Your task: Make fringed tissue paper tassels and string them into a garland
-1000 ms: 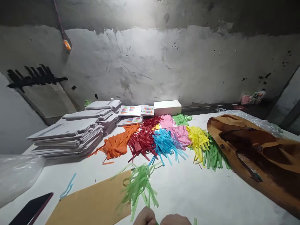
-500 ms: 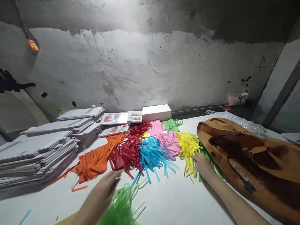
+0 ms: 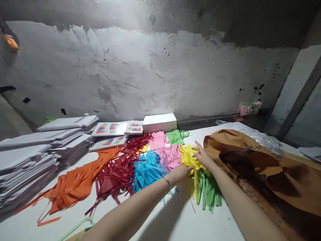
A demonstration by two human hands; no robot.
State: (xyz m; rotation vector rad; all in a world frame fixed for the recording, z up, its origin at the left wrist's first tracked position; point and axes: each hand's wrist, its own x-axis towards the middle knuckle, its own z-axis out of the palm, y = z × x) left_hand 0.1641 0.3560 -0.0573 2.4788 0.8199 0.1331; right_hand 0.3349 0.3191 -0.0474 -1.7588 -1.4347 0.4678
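Fingers, left hand (image 3: 181, 172): narrow, at the near edge of the yellow strips (image 3: 187, 153); grip cannot be told.
Fingers, right hand (image 3: 204, 159): spread wide over the yellow strips, at their 2 o'clock side.
Bracelet (image 3: 168, 184): on the left wrist.
Yellow strips: on the white tabletop (image 3: 205, 227), partly covered by both hands.
Green strips (image 3: 209, 192): 5 o'clock from the yellow, adjoining.
Pink strips (image 3: 170, 156): 9 o'clock, adjoining.
Blue strips (image 3: 147, 169): 8 o'clock, past the pink.
Dark red strips (image 3: 114, 175): 8 o'clock, farther out.
Orange strips (image 3: 75, 185): outermost, 8 o'clock.
White box (image 3: 159, 124): 11 o'clock.
Brown material (image 3: 233, 142): 3 o'clock, crumpled.
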